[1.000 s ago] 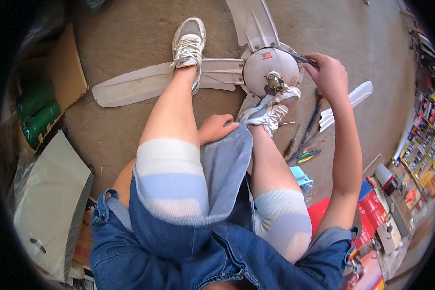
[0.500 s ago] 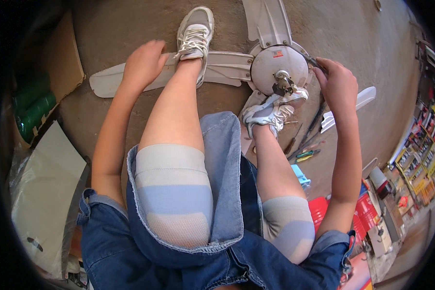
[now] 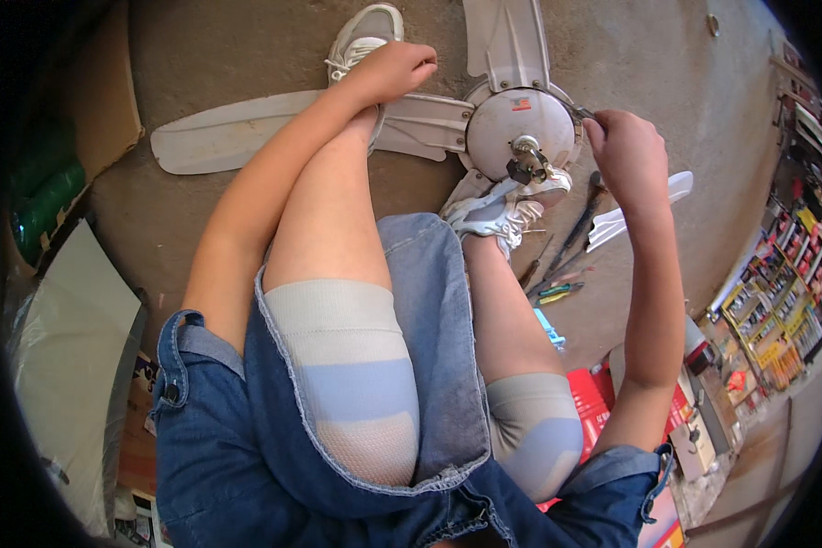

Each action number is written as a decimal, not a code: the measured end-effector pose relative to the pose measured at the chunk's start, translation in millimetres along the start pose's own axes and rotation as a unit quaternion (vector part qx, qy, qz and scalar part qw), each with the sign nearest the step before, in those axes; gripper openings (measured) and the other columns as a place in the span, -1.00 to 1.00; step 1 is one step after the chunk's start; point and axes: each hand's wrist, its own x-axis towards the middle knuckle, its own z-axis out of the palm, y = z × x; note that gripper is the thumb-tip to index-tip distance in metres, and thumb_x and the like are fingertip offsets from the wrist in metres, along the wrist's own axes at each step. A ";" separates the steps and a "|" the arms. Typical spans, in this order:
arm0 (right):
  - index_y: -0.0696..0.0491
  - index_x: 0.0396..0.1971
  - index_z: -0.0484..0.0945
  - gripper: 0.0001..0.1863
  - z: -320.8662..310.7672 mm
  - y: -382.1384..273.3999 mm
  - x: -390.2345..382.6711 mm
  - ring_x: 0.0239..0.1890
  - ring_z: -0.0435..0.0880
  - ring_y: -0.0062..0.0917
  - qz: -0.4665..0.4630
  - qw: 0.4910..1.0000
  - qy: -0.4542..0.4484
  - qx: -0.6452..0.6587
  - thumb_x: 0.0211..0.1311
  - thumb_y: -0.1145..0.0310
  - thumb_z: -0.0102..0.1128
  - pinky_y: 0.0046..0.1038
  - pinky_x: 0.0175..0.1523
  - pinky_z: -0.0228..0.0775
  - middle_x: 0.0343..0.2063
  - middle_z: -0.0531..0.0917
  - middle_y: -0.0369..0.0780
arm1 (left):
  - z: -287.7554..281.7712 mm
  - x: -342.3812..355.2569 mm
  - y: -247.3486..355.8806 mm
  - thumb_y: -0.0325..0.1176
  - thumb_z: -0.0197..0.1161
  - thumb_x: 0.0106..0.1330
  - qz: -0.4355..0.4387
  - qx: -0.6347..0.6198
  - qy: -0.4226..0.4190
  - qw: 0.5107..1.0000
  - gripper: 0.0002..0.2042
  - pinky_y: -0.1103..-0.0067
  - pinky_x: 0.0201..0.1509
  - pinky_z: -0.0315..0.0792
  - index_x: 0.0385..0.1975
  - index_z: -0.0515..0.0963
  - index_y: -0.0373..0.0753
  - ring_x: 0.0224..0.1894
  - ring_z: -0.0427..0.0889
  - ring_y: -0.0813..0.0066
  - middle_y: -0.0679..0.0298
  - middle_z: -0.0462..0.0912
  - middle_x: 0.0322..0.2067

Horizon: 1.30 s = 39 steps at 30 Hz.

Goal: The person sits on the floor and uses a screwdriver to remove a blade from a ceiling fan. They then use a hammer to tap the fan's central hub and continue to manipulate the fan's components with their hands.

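Note:
A white ceiling fan lies on the floor, with its round hub (image 3: 507, 128), metal shaft (image 3: 525, 155) and blades (image 3: 201, 137). My feet, in white sneakers (image 3: 356, 32), rest over or against it. My left hand (image 3: 400, 71) is above the left shoe and blade, left of the hub, fingers curled; whether they hold anything is unclear. My right hand (image 3: 626, 151) is closed at the hub's right edge on a slim dark metal tool (image 3: 583, 113), whose kind is hard to tell.
A loose white piece (image 3: 612, 228), screwdriver (image 3: 532, 269) and green-yellow pliers (image 3: 557, 292) lie right of my legs. Cardboard (image 3: 105, 100) with green rolls (image 3: 41, 210) and a pale panel (image 3: 68, 338) stand left. Racks of small goods (image 3: 772, 320) and red items (image 3: 589, 406) are right.
My left hand rose from beside my lap, moved past the left shin, then rightward over the shoe toward the hub, its fingers curling. My right hand stays closed on the tool, shifting slightly.

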 end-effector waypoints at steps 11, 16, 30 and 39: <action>0.22 -0.40 0.33 -0.85 10.0 -20.0 5.9 -0.67 0.19 -0.83 0.339 0.570 -0.230 0.712 0.29 0.43 -0.06 -0.85 -0.74 0.06 -0.51 0.42 -0.31 | 5.5 -2.0 0.2 -0.33 0.05 0.22 0.009 0.006 0.074 0.997 -0.82 0.34 -0.30 0.41 -0.35 0.51 -0.29 -0.39 0.56 0.06 0.04 0.58 -0.46; 0.22 -0.39 0.41 -0.87 16.7 4.4 31.4 -0.71 0.27 -0.74 0.241 0.730 -0.317 0.556 0.21 0.45 -0.01 -0.68 -0.76 0.02 -0.56 0.45 -0.27 | 6.1 -1.4 2.6 -0.32 0.05 0.21 -0.006 0.053 0.064 0.997 -0.82 0.30 -0.29 0.42 -0.36 0.51 -0.27 -0.37 0.55 0.03 0.03 0.58 -0.44; 0.09 -0.63 0.63 -0.93 8.2 -18.5 41.6 -0.46 0.68 -0.26 -0.290 0.916 -0.053 -0.272 -0.10 0.45 0.19 -0.40 -0.44 0.52 -0.57 0.64 -0.10 | 8.2 4.4 -1.4 -0.31 0.04 0.19 -0.001 0.078 0.071 0.994 -0.83 0.24 -0.31 0.41 -0.41 0.47 -0.27 -0.38 0.54 -0.02 0.02 0.57 -0.47; 0.15 -0.50 0.58 -0.64 -25.0 -23.3 42.6 -0.53 0.66 -0.52 -0.064 0.975 0.116 0.181 0.18 0.11 0.15 -0.55 -0.46 0.45 -0.49 0.66 -0.22 | 14.1 -1.1 -7.9 -0.32 0.02 0.17 -0.020 0.101 0.080 0.991 -0.84 0.23 -0.30 0.42 -0.44 0.42 -0.29 -0.37 0.55 0.00 0.04 0.57 -0.46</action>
